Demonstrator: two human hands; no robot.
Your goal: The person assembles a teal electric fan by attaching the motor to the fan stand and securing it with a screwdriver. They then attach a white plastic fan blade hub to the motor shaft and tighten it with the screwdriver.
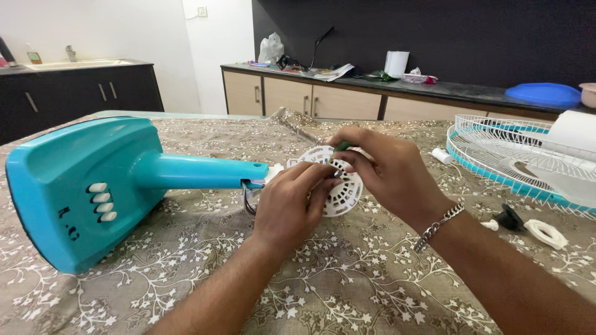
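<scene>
Your left hand (288,205) grips the white vented motor housing (338,186) at the end of the teal fan stand (93,186), which lies on the flowered tablecloth (347,285). Your right hand (388,174) closes on a green-handled screwdriver (341,146) above the housing. The fan grille (496,155) lies to the right

On the table (347,291) before us, the fan stand (93,186) lies left, its motor housing (340,186) between our hands; the wire guard (496,155) sits right, counter (434,90) behind.
</scene>
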